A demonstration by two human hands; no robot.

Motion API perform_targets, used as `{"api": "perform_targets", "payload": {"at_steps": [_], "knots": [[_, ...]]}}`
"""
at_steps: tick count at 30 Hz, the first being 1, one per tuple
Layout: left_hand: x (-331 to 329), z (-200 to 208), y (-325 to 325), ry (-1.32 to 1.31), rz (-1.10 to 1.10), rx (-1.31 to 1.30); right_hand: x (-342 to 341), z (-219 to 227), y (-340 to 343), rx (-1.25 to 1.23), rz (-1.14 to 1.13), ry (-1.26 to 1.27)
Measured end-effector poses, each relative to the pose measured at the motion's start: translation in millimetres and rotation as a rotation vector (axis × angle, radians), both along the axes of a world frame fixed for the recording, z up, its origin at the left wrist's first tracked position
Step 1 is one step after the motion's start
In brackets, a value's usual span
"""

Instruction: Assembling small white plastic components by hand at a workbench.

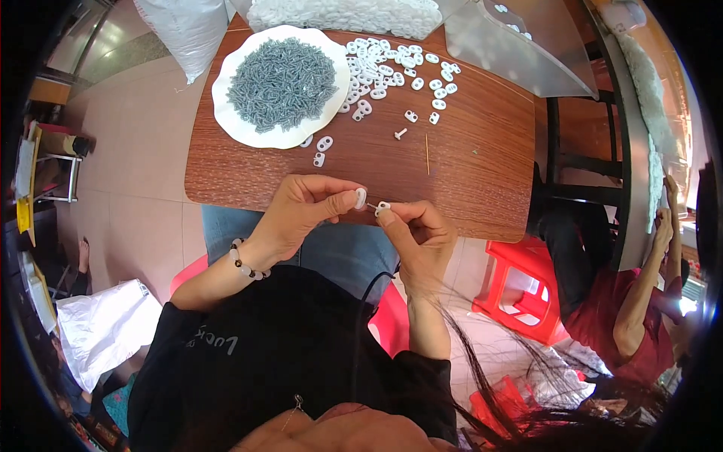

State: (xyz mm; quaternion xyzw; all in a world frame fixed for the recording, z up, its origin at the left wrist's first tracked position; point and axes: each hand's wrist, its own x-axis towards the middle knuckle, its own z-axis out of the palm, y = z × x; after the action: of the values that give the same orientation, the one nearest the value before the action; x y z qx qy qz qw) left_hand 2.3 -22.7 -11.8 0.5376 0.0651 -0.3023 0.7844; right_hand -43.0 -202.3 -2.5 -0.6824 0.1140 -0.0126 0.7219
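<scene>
Over the near edge of the table, my left hand (307,202) pinches a small white oval plastic piece (361,198) with holes, like part of a cord lock. Facing it, my right hand (420,235) holds a second white two-hole piece (383,206) between thumb and forefinger. A thin metal spring (372,206) bridges the narrow gap between the two pieces; whether it is seated in both, I cannot tell. Beyond my left hand, two more white pieces (319,160) lie below a scalloped white plate (224,109) heaped with small grey springs (282,84).
Many loose white pieces (369,68) are scattered right of the plate. A white peg-like part (401,134) and a thin wooden stick (427,154) lie on the brown table (482,173). A translucent bin (512,49) borders the far right; a red stool (520,290) and another person (625,331) are at right.
</scene>
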Motion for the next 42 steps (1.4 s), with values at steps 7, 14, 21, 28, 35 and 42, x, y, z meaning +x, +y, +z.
{"api": "perform_targets", "payload": {"at_steps": [7, 14, 21, 28, 35, 42], "knots": [[-0.8, -3.0, -0.7, -0.014, 0.007, -0.001, 0.2, -0.6, 0.4, 0.026, 0.015, -0.014], [-0.2, -1.0, -2.0, -0.075, -0.012, 0.056, 0.7, -1.7, 0.0, 0.018, 0.019, -0.010], [-0.8, 5.3, -3.2, -0.109, 0.007, 0.095, 0.8, -1.9, 1.1, -0.002, 0.012, -0.003], [-1.0, 7.3, -4.7, -0.132, 0.002, 0.109, 0.0, -4.5, 2.5, -0.018, 0.023, 0.000], [-0.8, 5.7, -1.2, -0.160, -0.022, 0.040, 1.6, -0.9, 3.2, 0.088, 0.088, 0.033], [3.5, 11.1, 7.3, -0.047, -0.118, -0.019, 0.1, -1.0, 2.8, 0.205, 0.130, 0.034]]}}
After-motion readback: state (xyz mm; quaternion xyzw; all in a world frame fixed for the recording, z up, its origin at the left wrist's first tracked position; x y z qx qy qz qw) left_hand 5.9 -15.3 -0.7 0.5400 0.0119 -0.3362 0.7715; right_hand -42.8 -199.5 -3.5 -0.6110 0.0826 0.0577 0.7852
